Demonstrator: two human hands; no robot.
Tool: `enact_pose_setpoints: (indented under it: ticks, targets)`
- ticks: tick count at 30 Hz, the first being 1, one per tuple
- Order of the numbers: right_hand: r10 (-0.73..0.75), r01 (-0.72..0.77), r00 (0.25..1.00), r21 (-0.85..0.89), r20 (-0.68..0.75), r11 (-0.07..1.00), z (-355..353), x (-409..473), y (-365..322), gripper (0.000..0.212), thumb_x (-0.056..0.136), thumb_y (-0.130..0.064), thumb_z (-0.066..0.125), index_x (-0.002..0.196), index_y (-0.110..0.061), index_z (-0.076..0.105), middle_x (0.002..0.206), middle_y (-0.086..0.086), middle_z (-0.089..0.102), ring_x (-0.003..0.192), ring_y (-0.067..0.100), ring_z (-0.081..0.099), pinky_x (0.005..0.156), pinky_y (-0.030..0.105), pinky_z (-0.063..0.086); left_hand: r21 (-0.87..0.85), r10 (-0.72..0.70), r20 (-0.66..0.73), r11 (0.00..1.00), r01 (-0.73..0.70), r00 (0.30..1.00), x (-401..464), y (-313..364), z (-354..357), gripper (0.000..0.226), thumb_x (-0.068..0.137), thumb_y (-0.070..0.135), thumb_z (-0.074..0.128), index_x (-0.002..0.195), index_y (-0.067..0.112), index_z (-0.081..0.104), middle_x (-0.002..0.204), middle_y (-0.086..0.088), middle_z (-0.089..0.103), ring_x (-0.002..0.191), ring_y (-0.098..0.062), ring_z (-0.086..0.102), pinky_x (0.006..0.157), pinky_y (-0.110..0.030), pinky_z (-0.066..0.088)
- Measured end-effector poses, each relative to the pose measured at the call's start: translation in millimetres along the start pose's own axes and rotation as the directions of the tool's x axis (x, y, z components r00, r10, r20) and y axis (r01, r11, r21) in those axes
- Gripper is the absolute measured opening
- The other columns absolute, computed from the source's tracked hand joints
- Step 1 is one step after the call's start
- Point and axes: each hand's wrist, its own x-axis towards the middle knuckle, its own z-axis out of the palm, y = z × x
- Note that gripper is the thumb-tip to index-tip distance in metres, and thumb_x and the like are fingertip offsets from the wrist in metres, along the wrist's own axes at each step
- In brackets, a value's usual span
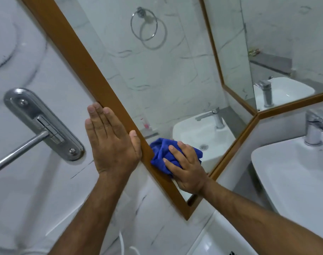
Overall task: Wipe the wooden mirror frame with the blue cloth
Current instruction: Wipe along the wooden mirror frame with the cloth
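Two bare forearms reach in from 6 o'clock. The right hand [187,171] presses a bunched blue microfibre cloth [162,155] against the lower stretch of the brown wooden mirror frame [94,78], fingers curled over the fabric and clamping it to the wood; part of the cloth spills onto the glass. At 9 o'clock of it, just beside, the left hand [111,142] lies flat on the white marble-patterned wall tile [24,190], fingers straight and pressed together, thumb resting on the frame's outer edge, holding nothing. Farther toward 9 o'clock a chrome oval wall plate with a towel bar [46,126] is fixed to the tile. At 3 o'clock sits a white ceramic basin [285,181] under a chrome tap [313,131]. Beyond, toward 12 o'clock, the glass reflects a chrome towel ring [144,24], and what seems to be a small pink item on a shelf, too blurred to identify
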Motion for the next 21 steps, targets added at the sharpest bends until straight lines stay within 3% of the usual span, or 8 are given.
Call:
enact_pose_setpoints:
  ticks: [3,6,10,15,21]
  targets:
    - [-0.009,0.012,0.996,-0.028,0.091,1.0,-3,-42,0,0.052,0.087,-0.013,0.059,0.138,-0.023,0.05,0.155,0.014,0.036,0.147,0.043,0.027,0.11,0.065,0.035,0.002,-0.017,0.01,1.0,0.017,1.0,-1,0,2,0.077,0.099,0.037,0.031,0.152,-0.011,0.003,0.158,-0.037,0.013,0.149,-0.047,0.011,0.125,-0.049,0.002]
    - [-0.039,0.049,0.982,-0.052,0.182,0.997,-12,-69,3,0.047,0.095,-0.012,0.053,0.14,-0.024,0.048,0.153,0.012,0.038,0.141,0.043,0.034,0.104,0.066,0.043,-0.001,-0.028,0.013,1.0,0.028,1.0,-1,2,2,0.076,0.099,0.039,0.025,0.153,-0.01,0.001,0.159,-0.035,0.012,0.15,-0.046,0.01,0.125,-0.049,0.002]
    - [-0.109,0.133,0.961,-0.076,0.255,0.988,-22,-68,9,0.059,0.09,-0.011,0.06,0.144,-0.025,0.043,0.156,0.013,0.036,0.145,0.042,0.028,0.106,0.065,0.042,-0.014,-0.021,0.008,1.0,0.021,1.0,-2,3,0,0.076,0.1,0.039,0.022,0.153,-0.009,-0.002,0.159,-0.035,0.012,0.15,-0.046,0.011,0.125,-0.049,0.003]
    - [-0.036,0.04,0.995,-0.045,0.088,0.998,-18,18,9,0.05,0.099,-0.006,0.041,0.147,-0.019,0.043,0.16,0.017,0.028,0.151,0.045,0.015,0.12,0.061,0.019,0.0,-0.026,0.018,1.0,0.026,1.0,0,2,0,0.076,0.099,0.04,0.021,0.153,-0.009,-0.001,0.159,-0.034,0.013,0.15,-0.046,0.011,0.125,-0.049,0.004]
    - [-0.013,0.014,0.998,-0.026,0.055,1.0,-14,40,6,0.041,0.107,-0.018,0.036,0.148,-0.017,0.042,0.158,0.018,0.033,0.15,0.045,0.019,0.121,0.061,0.018,0.009,-0.029,0.017,1.0,0.029,0.999,0,0,0,0.076,0.099,0.038,0.025,0.153,-0.01,0.001,0.158,-0.036,0.013,0.149,-0.047,0.012,0.125,-0.048,0.002]
